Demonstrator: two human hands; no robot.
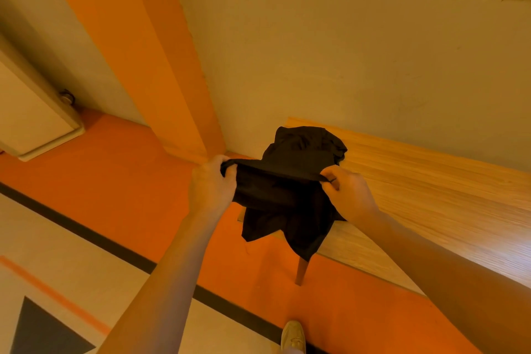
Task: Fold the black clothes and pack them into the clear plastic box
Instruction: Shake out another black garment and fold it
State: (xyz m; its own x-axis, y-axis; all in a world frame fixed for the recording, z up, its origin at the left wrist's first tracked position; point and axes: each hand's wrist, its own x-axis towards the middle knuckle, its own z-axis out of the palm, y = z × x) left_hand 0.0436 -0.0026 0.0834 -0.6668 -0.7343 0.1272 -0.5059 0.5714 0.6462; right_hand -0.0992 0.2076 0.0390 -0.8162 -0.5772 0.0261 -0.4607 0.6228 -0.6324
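The black cloth (284, 190) hangs over the near corner of the wooden table (416, 195), stretched tight between the left hand (211, 184) and right hand (349, 190), whose fingers curl around its top edge.

A black garment (283, 195) hangs stretched and crumpled over the wooden table's (416, 187) corner. More black clothes (307, 144) lie heaped on the table just behind it.
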